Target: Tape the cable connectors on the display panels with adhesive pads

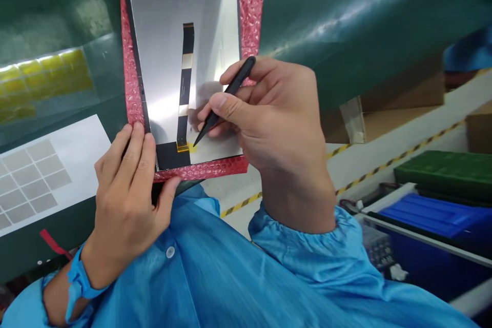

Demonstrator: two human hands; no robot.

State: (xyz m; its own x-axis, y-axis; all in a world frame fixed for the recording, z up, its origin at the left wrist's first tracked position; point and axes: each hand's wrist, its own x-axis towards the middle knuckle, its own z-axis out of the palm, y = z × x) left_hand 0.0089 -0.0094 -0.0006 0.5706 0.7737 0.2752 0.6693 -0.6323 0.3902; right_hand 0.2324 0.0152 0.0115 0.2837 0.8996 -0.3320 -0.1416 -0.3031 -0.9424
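A display panel (pixel 161 61) lies back side up on pink bubble wrap (pixel 251 20), its silvery back crossed by a dark flex cable (pixel 186 87). My left hand (pixel 128 189) grips the panel's near left corner, fingers along the left edge and thumb at the front edge. In my right hand (pixel 280 113) are slim black tweezers (pixel 232 84), pinched between thumb and fingers. Their tip points down at a small yellow tape piece (pixel 192 148) beside the cable's lower end. Whether the tip touches the tape I cannot tell.
On the green bench mat (pixel 326 15), a sheet of yellow tape squares (pixel 46 77) and a white sheet with grey squares (pixel 34 174) lie to the left. At right are a cardboard box (pixel 400 87), a blue bin (pixel 434 215) and yellow-black floor tape (pixel 400 156).
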